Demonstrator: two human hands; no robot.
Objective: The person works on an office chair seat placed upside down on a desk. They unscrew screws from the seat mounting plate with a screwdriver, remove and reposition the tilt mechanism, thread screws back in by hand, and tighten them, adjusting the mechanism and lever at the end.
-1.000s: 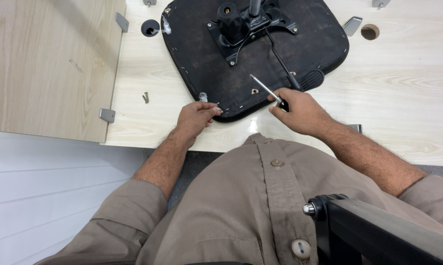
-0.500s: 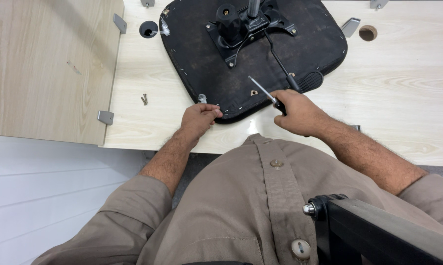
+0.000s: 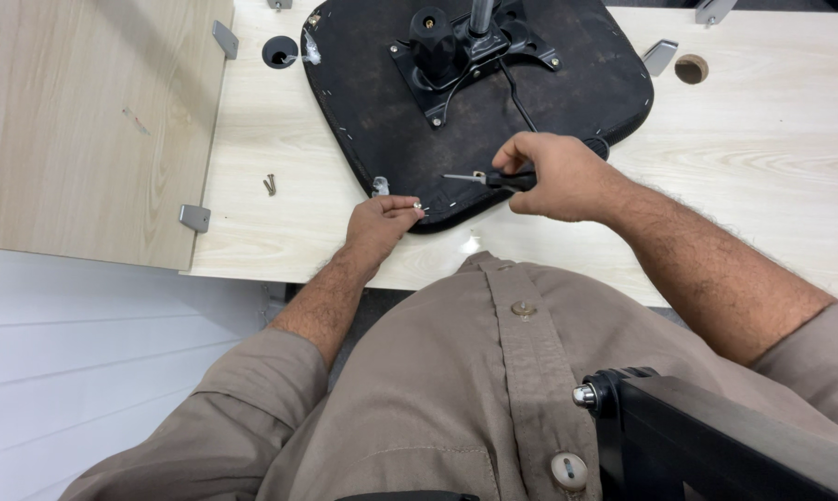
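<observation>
Your right hand point(image 3: 554, 176) grips a black-handled screwdriver point(image 3: 493, 178) over the upturned black chair seat point(image 3: 391, 111); your left hand point(image 3: 377, 223) pinches a small silver screw point(image 3: 418, 206) at its edge. Two loose screws point(image 3: 270, 184) lie leftward.

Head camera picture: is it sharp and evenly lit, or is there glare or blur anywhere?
Head view: even, soft light and faint shadows; a small glare patch on the table edge; the right hand with the screwdriver and the left hand look sharp; the black bar nearest the lens is slightly soft.
</observation>
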